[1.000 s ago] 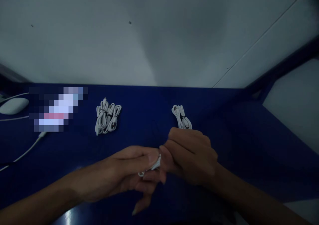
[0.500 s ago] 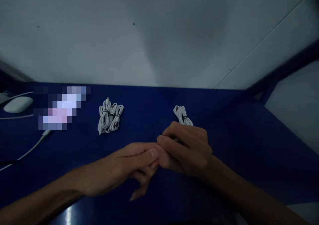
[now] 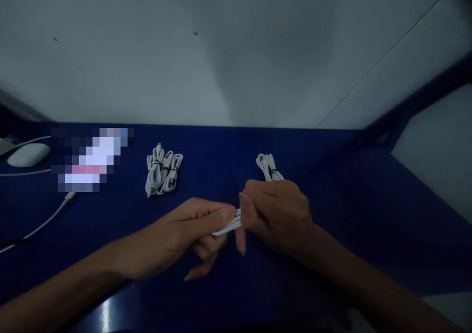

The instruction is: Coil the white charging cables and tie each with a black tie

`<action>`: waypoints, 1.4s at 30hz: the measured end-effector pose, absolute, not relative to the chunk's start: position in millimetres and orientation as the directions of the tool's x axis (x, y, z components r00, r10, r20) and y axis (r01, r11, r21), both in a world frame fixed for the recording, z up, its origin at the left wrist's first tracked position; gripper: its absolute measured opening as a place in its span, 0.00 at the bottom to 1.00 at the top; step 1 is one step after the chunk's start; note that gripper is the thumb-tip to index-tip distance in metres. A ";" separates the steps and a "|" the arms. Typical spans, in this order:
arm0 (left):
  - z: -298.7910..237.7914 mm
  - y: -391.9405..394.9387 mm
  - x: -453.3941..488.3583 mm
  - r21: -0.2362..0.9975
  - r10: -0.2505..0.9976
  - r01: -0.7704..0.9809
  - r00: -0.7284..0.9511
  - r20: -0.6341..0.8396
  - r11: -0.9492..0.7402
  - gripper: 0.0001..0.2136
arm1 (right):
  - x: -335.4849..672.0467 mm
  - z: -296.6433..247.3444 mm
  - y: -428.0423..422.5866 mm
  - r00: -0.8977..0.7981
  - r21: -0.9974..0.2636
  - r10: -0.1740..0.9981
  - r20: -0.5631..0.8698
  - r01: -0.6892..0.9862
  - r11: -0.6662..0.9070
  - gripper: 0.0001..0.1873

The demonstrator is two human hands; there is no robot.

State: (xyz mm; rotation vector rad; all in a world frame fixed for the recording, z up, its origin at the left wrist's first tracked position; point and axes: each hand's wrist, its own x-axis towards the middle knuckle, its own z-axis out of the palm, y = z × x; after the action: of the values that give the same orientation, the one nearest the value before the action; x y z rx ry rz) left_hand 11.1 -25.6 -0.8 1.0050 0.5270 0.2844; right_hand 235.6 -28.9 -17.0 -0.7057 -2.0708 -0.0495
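Observation:
Between my two hands is a folded white cable (image 3: 230,225), mostly covered by my fingers. My left hand (image 3: 191,229) pinches it between thumb and forefinger, with its lower fingers curled loosely beneath. My right hand (image 3: 278,212) closes round the cable's other end, its knuckles facing up. Just beyond my right hand lies a white cable bundle (image 3: 271,166) bound with a black tie, its near end hidden by that hand. Further left, several tied white cables (image 3: 162,171) lie in a pile, with connector ends showing.
Everything rests on a blue tabletop (image 3: 206,161) against a pale wall (image 3: 147,52). At the left are a white rounded object (image 3: 28,155), a pixelated bright object (image 3: 96,161) and a white cord (image 3: 46,222) running to it. A thin dark loop (image 3: 230,183) lies beyond my hands.
My hands have drawn slightly apart, and the white cable now shows between them. The right hand's fingers have shifted their grip. The bundles on the table stay put.

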 end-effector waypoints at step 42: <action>5.5 -25.8 15.7 0.764 0.280 0.046 0.915 -0.290 0.643 0.18 | 235.8 -17.8 -22.9 -0.459 -0.216 0.400 0.794 0.402 0.890 0.26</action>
State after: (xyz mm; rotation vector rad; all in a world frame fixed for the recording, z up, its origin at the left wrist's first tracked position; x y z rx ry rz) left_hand 15.7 -25.8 5.5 0.8677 0.4059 0.1373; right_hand 235.8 -22.9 -17.8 -0.5768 -2.0982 -0.0029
